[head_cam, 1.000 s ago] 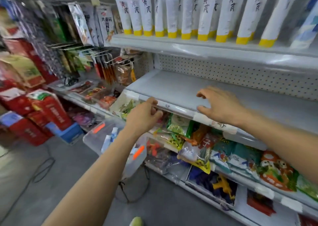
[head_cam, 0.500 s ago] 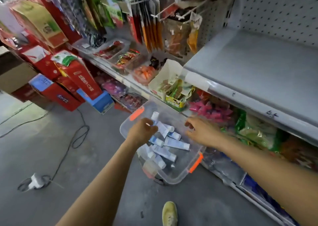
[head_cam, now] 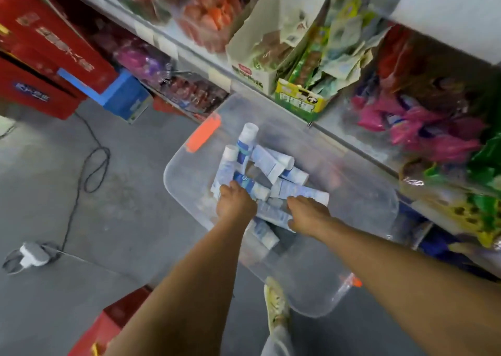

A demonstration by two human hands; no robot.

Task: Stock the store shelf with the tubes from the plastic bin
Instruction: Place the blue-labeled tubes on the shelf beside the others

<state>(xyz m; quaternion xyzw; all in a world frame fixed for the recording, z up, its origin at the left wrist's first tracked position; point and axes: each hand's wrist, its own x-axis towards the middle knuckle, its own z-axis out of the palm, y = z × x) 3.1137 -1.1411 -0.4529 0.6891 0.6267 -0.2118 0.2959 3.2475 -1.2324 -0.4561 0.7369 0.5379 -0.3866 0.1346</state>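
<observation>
A clear plastic bin (head_cam: 360, 214) with orange latches (head_cam: 203, 135) stands on the floor against the shelving. Several white-and-blue tubes (head_cam: 267, 161) lie piled inside it. Both my hands reach down into the pile. My left hand (head_cam: 235, 203) has its fingers curled over a blue-labelled tube (head_cam: 250, 183). My right hand (head_cam: 309, 214) closes round another tube (head_cam: 273, 212), thumb below and fingers above. The fingertips are largely hidden by the backs of the hands. The bare grey shelf (head_cam: 450, 14) shows at the top right.
Lower shelves beside the bin hold snack packs and a white carton (head_cam: 260, 65). Red boxes (head_cam: 46, 46) and a blue box (head_cam: 126, 95) stand on the left. A black cable (head_cam: 92, 165) and a white plug (head_cam: 32, 254) lie on the floor. My shoe (head_cam: 275, 301) is next to the bin.
Both hands left the edge of the bare shelf and dropped into the bin. My view tilted down, and the hands now sit lower on the tube pile.
</observation>
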